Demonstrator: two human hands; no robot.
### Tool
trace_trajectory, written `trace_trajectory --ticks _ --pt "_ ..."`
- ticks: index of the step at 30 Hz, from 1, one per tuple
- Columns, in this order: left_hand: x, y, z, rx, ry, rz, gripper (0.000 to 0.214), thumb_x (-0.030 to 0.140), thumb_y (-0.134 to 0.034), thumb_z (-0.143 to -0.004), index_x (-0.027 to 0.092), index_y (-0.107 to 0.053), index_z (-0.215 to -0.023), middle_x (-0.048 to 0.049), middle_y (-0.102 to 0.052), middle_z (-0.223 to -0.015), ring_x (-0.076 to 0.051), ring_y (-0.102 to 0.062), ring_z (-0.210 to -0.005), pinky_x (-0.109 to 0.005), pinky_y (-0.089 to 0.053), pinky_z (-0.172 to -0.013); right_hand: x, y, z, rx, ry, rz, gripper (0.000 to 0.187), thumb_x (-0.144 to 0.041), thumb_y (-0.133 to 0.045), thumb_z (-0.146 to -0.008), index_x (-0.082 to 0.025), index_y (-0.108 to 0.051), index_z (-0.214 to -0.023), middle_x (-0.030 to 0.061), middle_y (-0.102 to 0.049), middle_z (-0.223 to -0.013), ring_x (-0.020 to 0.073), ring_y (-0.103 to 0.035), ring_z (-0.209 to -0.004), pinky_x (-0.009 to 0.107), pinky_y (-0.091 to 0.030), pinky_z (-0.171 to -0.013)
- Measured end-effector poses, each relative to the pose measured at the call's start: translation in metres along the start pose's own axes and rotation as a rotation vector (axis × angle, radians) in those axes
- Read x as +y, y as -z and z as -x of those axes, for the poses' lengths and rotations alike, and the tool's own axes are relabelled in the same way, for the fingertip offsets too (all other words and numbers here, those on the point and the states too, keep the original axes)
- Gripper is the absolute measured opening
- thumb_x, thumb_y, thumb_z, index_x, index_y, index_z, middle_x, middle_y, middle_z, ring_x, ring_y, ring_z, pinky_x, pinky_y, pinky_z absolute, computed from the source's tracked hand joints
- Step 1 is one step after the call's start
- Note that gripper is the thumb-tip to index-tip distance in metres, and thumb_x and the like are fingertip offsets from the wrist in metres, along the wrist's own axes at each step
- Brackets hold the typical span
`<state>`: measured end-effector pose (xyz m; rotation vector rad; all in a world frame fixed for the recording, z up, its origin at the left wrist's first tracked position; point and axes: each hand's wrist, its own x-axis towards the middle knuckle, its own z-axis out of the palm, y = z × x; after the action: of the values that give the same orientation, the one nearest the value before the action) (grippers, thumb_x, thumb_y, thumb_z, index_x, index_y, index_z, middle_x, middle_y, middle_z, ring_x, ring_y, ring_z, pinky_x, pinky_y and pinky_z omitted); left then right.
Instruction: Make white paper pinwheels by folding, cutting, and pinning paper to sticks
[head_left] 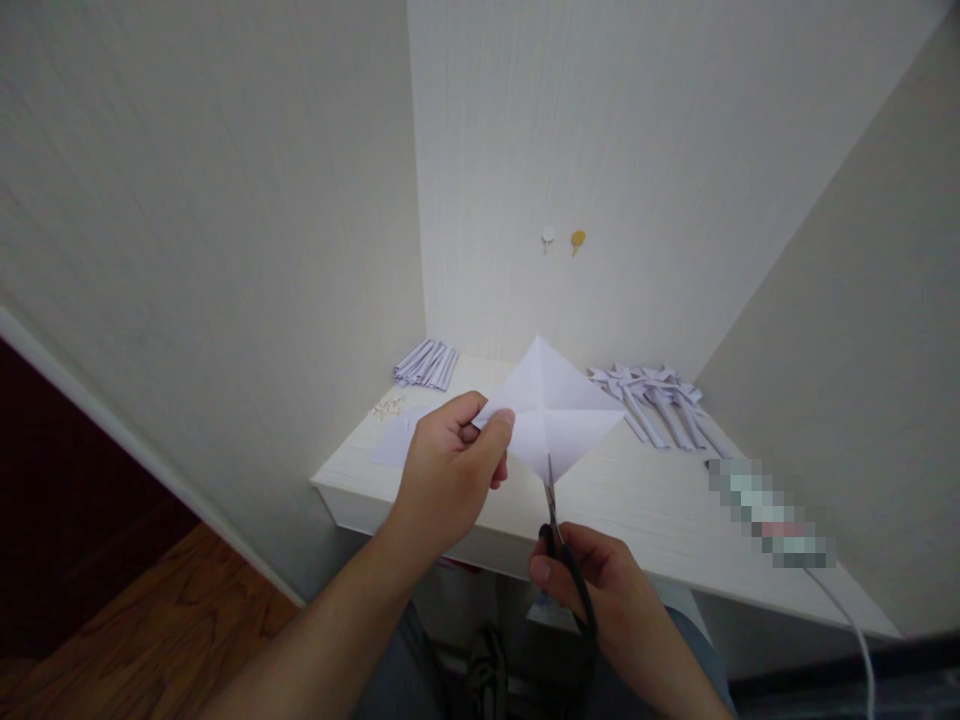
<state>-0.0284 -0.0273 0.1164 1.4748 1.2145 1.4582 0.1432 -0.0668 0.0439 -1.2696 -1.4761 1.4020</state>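
Note:
My left hand [450,465] pinches the left corner of a creased white paper square [555,405], held up like a diamond over the white table [660,520]. My right hand [592,590] grips black-handled scissors [556,530]. Their blades point up and meet the paper's bottom corner along the centre crease.
A bundle of folded paper strips [427,363] lies at the table's back left. Several paper pinwheels [660,400] on paper sticks lie at the back right. A flat paper sheet [397,440] and small pins [388,406] sit left. A blurred object [769,510] with a white cable [855,630] lies right.

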Motion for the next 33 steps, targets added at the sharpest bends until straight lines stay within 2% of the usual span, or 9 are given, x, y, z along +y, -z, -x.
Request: trace_trajectory --ticks 7,14,18,24,33 --pt "-0.0027 -0.0014 0.0004 -0.030 0.027 0.050 0.028 0.032 -0.063 -0.084 0.020 -0.051 -0.062 0.0064 -0.052 -0.045 -0.007 -0.046 -0.042 -0.018 -0.034 -0.043 0.0022 0.0002 0.0003 -0.008 -0.004 0.036 0.035 -0.050 -0.074 -0.071 -0.018 -0.063 -0.069 -0.0016 -0.053 -0.063 0.0146 -0.043 -0.062 0.027 -0.033 -0.059" --pt "-0.0076 -0.0009 0.0034 -0.166 0.089 -0.006 0.038 0.037 -0.058 -0.087 0.019 -0.053 -0.055 0.0037 -0.051 -0.046 -0.009 -0.046 -0.044 -0.021 -0.034 -0.045 0.0010 0.0000 0.0023 -0.038 0.008 -0.001 0.034 -0.048 -0.075 -0.073 -0.017 -0.062 -0.070 -0.0024 -0.050 -0.063 0.0138 -0.041 -0.062 0.027 -0.031 -0.058" --pt "-0.0095 -0.0010 0.0046 -0.156 0.089 -0.033 0.040 0.037 -0.058 -0.088 0.019 -0.052 -0.053 0.0041 -0.050 -0.045 -0.009 -0.044 -0.044 -0.022 -0.033 -0.046 0.0000 0.0001 0.0029 -0.040 0.007 -0.017 0.036 -0.050 -0.075 -0.074 -0.018 -0.061 -0.068 -0.0029 -0.048 -0.062 0.0130 -0.039 -0.061 0.026 -0.030 -0.056" --pt "-0.0097 -0.0027 0.0054 -0.109 0.077 -0.077 0.040 0.037 -0.059 -0.087 0.019 -0.052 -0.052 0.0046 -0.050 -0.044 -0.009 -0.042 -0.043 -0.022 -0.032 -0.046 -0.0052 -0.0014 0.0018 -0.037 -0.023 -0.040 0.045 -0.060 -0.076 -0.067 -0.020 -0.056 -0.063 -0.0047 -0.041 -0.058 0.0120 -0.033 -0.058 0.026 -0.029 -0.054" --pt "-0.0086 -0.0028 0.0059 -0.086 0.069 -0.081 0.040 0.037 -0.060 -0.087 0.020 -0.052 -0.052 0.0048 -0.049 -0.043 -0.009 -0.041 -0.041 -0.022 -0.030 -0.044 -0.0046 -0.0028 0.0018 -0.016 -0.046 -0.018 0.045 -0.058 -0.077 -0.066 -0.020 -0.053 -0.060 -0.0058 -0.037 -0.057 0.0110 -0.029 -0.056 0.026 -0.027 -0.053"
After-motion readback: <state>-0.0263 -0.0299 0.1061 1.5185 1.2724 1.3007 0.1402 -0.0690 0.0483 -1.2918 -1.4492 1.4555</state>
